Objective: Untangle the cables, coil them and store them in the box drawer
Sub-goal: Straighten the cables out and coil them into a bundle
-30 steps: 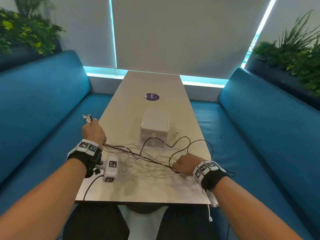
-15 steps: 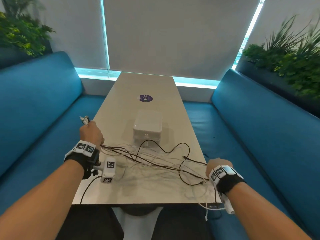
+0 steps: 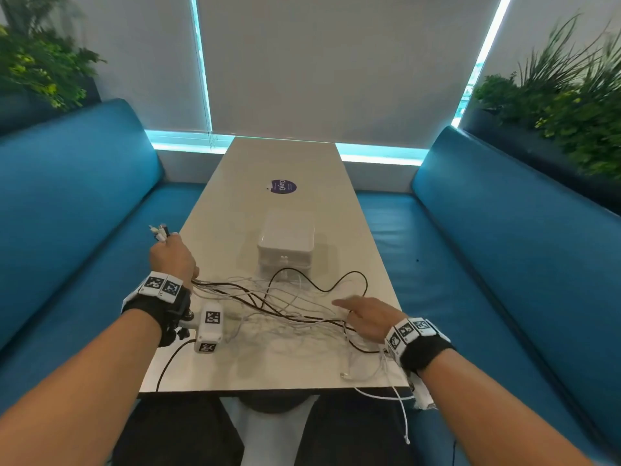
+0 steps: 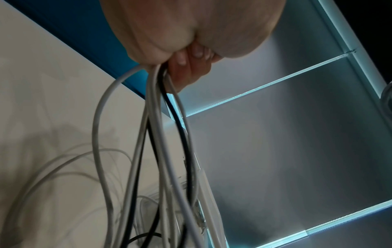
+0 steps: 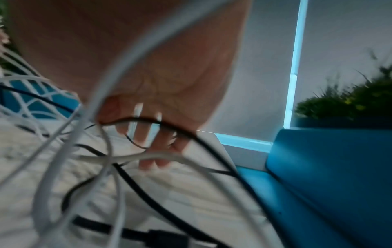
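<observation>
A tangle of white and black cables (image 3: 285, 306) is spread over the near half of the table (image 3: 279, 163). My left hand (image 3: 172, 257) grips a bunch of these cables (image 4: 157, 104) at the table's left edge, and their plug ends (image 3: 159, 231) stick out past the fist. My right hand (image 3: 364, 314) hovers over the right part of the tangle with fingers (image 5: 148, 139) straight and spread, holding nothing. The white box with a drawer (image 3: 286, 243) stands in the middle of the table, drawer closed, just beyond the cables.
A purple round sticker (image 3: 283, 187) lies beyond the box. Blue bench seats (image 3: 470, 264) flank the table on both sides. Some white cable ends (image 3: 400, 408) hang off the near right edge. Planters with greenery (image 3: 571, 105) sit behind the benches.
My right hand, which was pulling cables out past the table's right edge, has let go and come back left over the tangle with fingers straight. The left hand keeps its grip.
</observation>
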Demonstrator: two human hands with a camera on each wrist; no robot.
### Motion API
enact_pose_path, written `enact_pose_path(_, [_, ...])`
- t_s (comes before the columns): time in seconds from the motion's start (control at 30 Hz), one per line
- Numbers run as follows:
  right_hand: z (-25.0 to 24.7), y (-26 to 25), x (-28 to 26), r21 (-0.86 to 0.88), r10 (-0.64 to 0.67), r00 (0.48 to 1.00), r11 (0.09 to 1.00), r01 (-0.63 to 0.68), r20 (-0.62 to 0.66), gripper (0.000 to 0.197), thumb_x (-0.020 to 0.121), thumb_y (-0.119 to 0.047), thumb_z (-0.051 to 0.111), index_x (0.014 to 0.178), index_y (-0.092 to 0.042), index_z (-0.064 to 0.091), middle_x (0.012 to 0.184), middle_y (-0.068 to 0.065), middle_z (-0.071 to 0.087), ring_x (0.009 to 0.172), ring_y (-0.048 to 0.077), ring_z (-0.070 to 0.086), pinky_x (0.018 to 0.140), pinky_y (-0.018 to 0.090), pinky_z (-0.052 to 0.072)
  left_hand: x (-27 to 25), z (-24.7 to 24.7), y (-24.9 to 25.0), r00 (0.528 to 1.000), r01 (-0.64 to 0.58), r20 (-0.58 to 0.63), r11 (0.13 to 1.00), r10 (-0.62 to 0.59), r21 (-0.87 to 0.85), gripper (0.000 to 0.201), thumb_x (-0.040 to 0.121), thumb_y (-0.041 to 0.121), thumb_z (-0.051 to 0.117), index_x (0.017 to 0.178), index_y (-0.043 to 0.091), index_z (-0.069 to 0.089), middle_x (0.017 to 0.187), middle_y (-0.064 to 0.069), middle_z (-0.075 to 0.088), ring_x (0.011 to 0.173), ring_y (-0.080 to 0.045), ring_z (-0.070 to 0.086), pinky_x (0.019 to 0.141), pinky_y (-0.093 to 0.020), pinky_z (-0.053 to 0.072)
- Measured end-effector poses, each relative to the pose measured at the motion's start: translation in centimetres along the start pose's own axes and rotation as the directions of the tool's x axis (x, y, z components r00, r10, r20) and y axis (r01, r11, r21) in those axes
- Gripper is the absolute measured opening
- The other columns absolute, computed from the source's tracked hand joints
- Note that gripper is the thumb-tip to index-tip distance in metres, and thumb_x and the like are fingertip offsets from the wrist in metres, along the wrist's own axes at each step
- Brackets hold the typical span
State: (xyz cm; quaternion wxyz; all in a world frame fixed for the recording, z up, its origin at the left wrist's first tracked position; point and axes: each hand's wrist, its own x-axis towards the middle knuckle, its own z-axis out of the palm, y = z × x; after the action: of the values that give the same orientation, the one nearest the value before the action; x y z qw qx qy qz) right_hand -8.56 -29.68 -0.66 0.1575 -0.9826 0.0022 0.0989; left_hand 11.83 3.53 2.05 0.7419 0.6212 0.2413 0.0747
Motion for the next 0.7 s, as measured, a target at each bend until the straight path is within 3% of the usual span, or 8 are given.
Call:
enact_pose_path(0.13, [-1.4, 1.9, -1.3, -0.393, 0.274, 0.960, 0.878, -0.273, -0.055, 0.043, 0.102, -0.042, 0.027, 0.122, -0.025, 0.060, 0.126, 0.005, 0.063, 0.115, 0.028, 0.059, 0.093, 0.038, 0.048, 0.8, -0.9, 0.9, 0.999, -0.033, -0.025, 0.999, 0.032, -0.033, 0.021, 0.091, 0.032, 0.046, 0.099, 0.013, 0.054, 0.070, -0.005, 0.044, 0.054, -0.021, 0.039, 0.047, -0.028, 0.031])
enact_pose_path(0.3, [-2.5, 6.9, -4.5, -0.491, 0.653, 0.742, 0.603, -0.629, -0.150, 0.026, 0.092, -0.022, 0.051, 0.112, -0.026, 0.069, 0.116, -0.003, 0.066, 0.105, 0.018, 0.065, 0.074, 0.029, 0.044, 2.0, -1.9, 1.3, 0.997, -0.023, -0.070, 0.999, 0.020, -0.047, 0.050, 0.091, 0.029, 0.047, 0.129, -0.002, 0.054, 0.077, -0.008, 0.050, 0.059, -0.019, 0.050, 0.051, -0.028, 0.045])
enact_pose_path(0.33, [-2.7, 7.5, -4.5, -0.475, 0.643, 0.750, 0.616, -0.628, -0.156, 0.026, 0.092, -0.020, 0.052, 0.113, -0.025, 0.067, 0.118, 0.000, 0.064, 0.105, 0.021, 0.065, 0.075, 0.031, 0.047, 2.0, -1.8, 1.2, 0.998, -0.005, -0.058, 0.998, 0.001, -0.058, 0.050, 0.092, 0.028, 0.047, 0.132, -0.001, 0.053, 0.075, -0.005, 0.048, 0.065, -0.017, 0.054, 0.059, -0.033, 0.052])
enact_pose_path(0.37, [-2.7, 7.6, -4.4, -0.452, 0.611, 0.774, 0.651, -0.610, -0.164, 0.026, 0.092, -0.018, 0.052, 0.113, -0.022, 0.066, 0.118, 0.001, 0.061, 0.104, 0.023, 0.064, 0.077, 0.033, 0.049, 1.9, -1.5, 1.1, 0.999, 0.005, -0.047, 0.998, -0.008, -0.063, 0.049, 0.093, 0.027, 0.047, 0.134, -0.001, 0.052, 0.074, -0.004, 0.047, 0.094, -0.016, 0.057, 0.072, -0.039, 0.055])
enact_pose_path(0.4, [-2.5, 7.4, -4.0, -0.409, 0.564, 0.808, 0.705, -0.579, -0.172, 0.024, 0.091, -0.017, 0.052, 0.112, -0.020, 0.064, 0.118, 0.002, 0.059, 0.104, 0.025, 0.063, 0.081, 0.035, 0.051, 1.8, -1.2, 0.8, 0.999, 0.011, -0.038, 0.999, -0.012, -0.049, 0.049, 0.095, 0.026, 0.046, 0.136, -0.001, 0.050, 0.074, -0.004, 0.046, 0.076, -0.021, 0.040, 0.080, -0.045, 0.055])
enact_pose_path(0.47, [-2.3, 6.4, -3.2, -0.196, 0.454, 0.871, 0.852, -0.486, -0.186, 0.025, 0.090, -0.016, 0.049, 0.107, -0.023, 0.065, 0.116, 0.000, 0.060, 0.102, 0.025, 0.062, 0.085, 0.035, 0.052, 1.1, -0.7, 0.3, 1.000, 0.005, 0.019, 1.000, -0.006, 0.023, 0.052, 0.098, 0.028, 0.039, 0.139, -0.003, 0.046, 0.071, -0.004, 0.043, 0.085, -0.025, 0.050, 0.091, -0.054, 0.052])
enact_pose_path(0.57, [-2.5, 3.8, -2.1, 0.223, 0.312, 0.950, 0.928, -0.299, -0.028, 0.018, 0.089, -0.034, 0.058, 0.101, -0.030, 0.071, 0.105, -0.008, 0.067, 0.094, 0.017, 0.064, 0.082, 0.028, 0.050, 1.0, -0.5, 0.0, 0.997, -0.008, 0.076, 0.999, 0.005, 0.041, 0.058, 0.097, 0.033, 0.032, 0.142, -0.001, 0.042, 0.070, -0.002, 0.041, 0.089, -0.026, 0.049, 0.082, -0.047, 0.048])
enact_pose_path(0.7, [-1.7, 3.2, -1.3, -0.055, 0.307, 0.917, 0.951, -0.303, 0.256, 0.055, 0.070, -0.062, 0.073, 0.116, -0.033, 0.061, 0.111, -0.011, 0.062, 0.101, 0.013, 0.057, 0.093, 0.034, 0.047, 1.2, -0.6, -0.2, 0.999, -0.019, 0.048, 0.997, 0.015, 0.080, 0.056, 0.098, 0.034, 0.033, 0.142, 0.000, 0.043, 0.073, -0.002, 0.043, 0.089, -0.028, 0.049, 0.080, -0.039, 0.042])
